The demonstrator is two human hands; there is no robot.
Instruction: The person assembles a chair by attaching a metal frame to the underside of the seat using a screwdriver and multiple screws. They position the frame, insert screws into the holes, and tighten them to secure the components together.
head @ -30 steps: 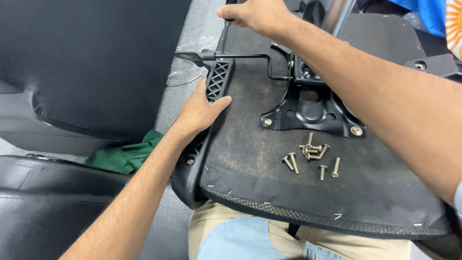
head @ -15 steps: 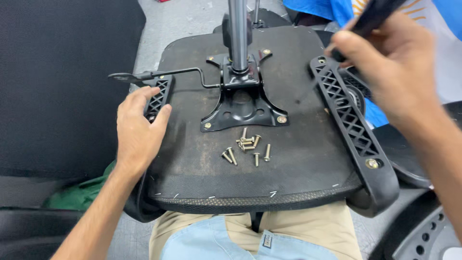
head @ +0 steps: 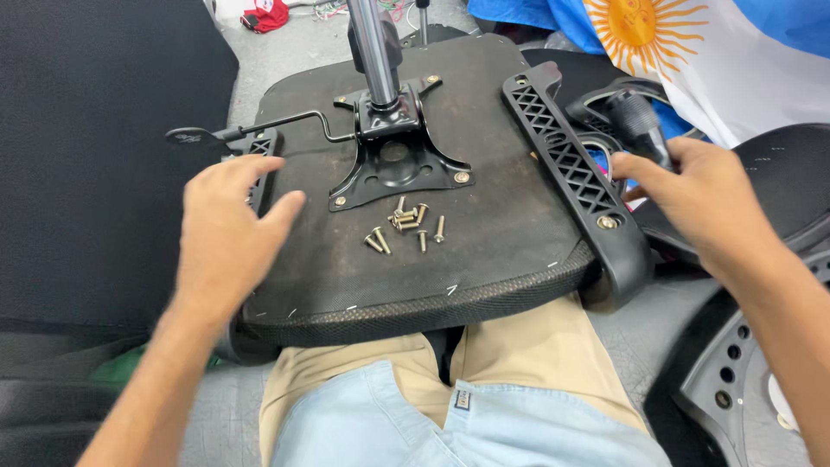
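- Chair seat [head: 484,259], upside down, rests across the person's lap; its dark fabric underside faces up. It fills the middle of the view.
- Metal plate [head: 393,164] with an upright steel column [head: 373,52] sits bolted on the seat at about 12 o'clock from the seat's centre. A thin lever [head: 259,128] runs from the plate toward 9 o'clock.
- Loose screws [head: 405,227] lie in a small heap on the bare fabric, just below the plate, toward 6 o'clock of it.
- Black plastic armrest bracket [head: 566,164] lies along the seat's edge at 3 o'clock, one bolt seated near its lower end.
- Left hand [head: 226,238]: open, fingers spread and flat, resting on the seat's edge at 9 o'clock, partly over the second bracket [head: 262,147]. It holds nothing.
- Right hand [head: 692,195]: off the seat at 3 o'clock, closed loosely around a black tool handle [head: 638,121]; the tool's tip is hidden, so its kind is unclear.
- Screws lie between the two hands, nearer the left, and neither hand touches them.
- Handling judgement, seat: likely bulky and fairly heavy with the metal plate and column on it; stiff board under soft fabric. Best grip looks to be the side edges or the brackets.
- Handling judgement, screws: small, light, hard, apt to roll if the seat tilts; pinch one at a time by the shank.
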